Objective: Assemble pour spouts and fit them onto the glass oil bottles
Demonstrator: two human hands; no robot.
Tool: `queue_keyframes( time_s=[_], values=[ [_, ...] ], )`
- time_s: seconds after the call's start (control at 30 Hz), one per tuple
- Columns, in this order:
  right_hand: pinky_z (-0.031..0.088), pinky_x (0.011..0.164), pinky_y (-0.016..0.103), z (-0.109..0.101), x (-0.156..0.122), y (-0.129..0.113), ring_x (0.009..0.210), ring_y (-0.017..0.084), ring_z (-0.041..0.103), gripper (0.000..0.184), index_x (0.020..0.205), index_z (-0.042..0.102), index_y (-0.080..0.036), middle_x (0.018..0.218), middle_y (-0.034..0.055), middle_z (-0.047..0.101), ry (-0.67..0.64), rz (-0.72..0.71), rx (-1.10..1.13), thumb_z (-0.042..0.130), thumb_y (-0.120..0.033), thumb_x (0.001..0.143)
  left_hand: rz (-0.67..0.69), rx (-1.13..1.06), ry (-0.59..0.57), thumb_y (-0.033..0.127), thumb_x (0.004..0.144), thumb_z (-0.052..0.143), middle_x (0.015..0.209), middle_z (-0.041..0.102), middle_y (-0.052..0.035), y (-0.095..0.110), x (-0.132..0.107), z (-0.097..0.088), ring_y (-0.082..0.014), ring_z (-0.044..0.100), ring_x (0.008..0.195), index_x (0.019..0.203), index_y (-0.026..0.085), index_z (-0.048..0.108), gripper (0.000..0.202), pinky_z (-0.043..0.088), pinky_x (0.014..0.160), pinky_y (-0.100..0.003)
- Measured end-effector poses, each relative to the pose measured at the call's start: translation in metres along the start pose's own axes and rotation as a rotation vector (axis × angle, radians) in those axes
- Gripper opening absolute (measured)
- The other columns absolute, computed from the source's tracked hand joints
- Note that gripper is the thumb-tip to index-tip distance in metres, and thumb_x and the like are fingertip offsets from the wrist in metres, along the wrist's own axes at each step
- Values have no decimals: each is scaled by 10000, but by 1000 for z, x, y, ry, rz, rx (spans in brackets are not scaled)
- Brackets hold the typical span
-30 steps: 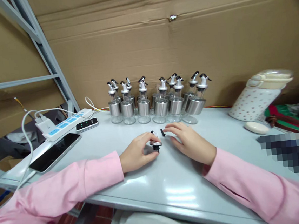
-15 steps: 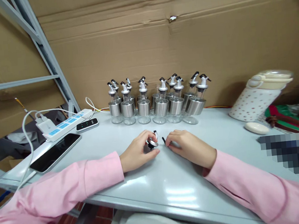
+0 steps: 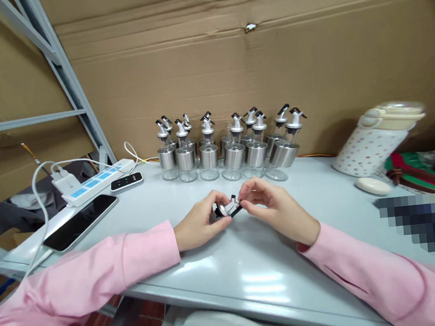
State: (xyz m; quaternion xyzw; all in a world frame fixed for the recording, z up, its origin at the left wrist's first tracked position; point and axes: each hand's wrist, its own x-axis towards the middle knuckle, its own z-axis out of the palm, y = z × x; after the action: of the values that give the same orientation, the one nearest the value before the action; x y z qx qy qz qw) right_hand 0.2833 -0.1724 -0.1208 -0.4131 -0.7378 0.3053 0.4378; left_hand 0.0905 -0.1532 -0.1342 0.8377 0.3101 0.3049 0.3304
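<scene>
My left hand (image 3: 199, 224) is closed around a silver-and-black bottle pourer (image 3: 222, 210), which lies on its side with its spout toward my right hand. Between the fingertips of my right hand (image 3: 273, 208) is the end of a small black lever (image 3: 236, 212). That lever lies along the pourer's spout; whether the two are joined I cannot tell. Behind both hands stand several glass oil bottles (image 3: 234, 156) with steel sleeves, topped by pourers of the same kind with black levers.
A phone (image 3: 80, 223), a power strip (image 3: 101, 179) with cables and a small black device (image 3: 127, 181) lie on the left of the table (image 3: 221, 280). On the right are a dotted flask (image 3: 373, 143) and a white oval object (image 3: 373, 186). Cardboard (image 3: 208, 71) rises behind.
The black lever has moved left to the pourer along with my right hand, which has turned so its fingertips show. In my left hand the pourer's spout now tilts more to the right.
</scene>
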Motion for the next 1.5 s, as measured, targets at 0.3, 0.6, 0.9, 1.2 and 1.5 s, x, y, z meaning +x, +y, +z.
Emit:
queue_keyframes(
  time_s=[0.3,0.6,0.9,1.2,1.5],
  values=[
    [478,690,303,1,2,0,700,148,589,205,827,552,-167,787,42,622,89,49,51,590,-350,742,-18,-11,-49,192,737,537,1008,600,-44,2,-2,0,-100,502,650,1153,211,324,468,379,579,-208],
    [482,626,270,3,1,-1,634,128,587,179,776,577,-162,718,20,617,96,27,116,635,-323,723,42,-7,-109,280,780,556,1010,614,-33,0,-3,-1,-121,516,714,1225,226,303,515,391,690,-244],
    [504,690,284,4,3,-5,764,148,590,125,774,708,-198,868,55,585,94,-17,253,670,-286,696,6,8,-59,353,826,480,1107,591,-30,-2,-5,-2,-184,567,968,1321,266,346,520,458,823,-271],
    [479,662,263,6,9,1,585,101,597,342,704,612,-160,647,-30,628,59,229,616,807,-310,468,-17,123,11,466,785,517,1211,564,0,-28,-4,0,-236,519,1125,1255,334,450,493,464,895,-291],
    [474,626,216,-5,11,2,572,78,611,386,709,602,-146,622,-42,644,-149,265,699,822,-263,414,41,114,4,422,769,547,1156,606,6,-18,-6,-1,-232,587,1031,1252,361,451,496,506,816,-266]
  ],
)
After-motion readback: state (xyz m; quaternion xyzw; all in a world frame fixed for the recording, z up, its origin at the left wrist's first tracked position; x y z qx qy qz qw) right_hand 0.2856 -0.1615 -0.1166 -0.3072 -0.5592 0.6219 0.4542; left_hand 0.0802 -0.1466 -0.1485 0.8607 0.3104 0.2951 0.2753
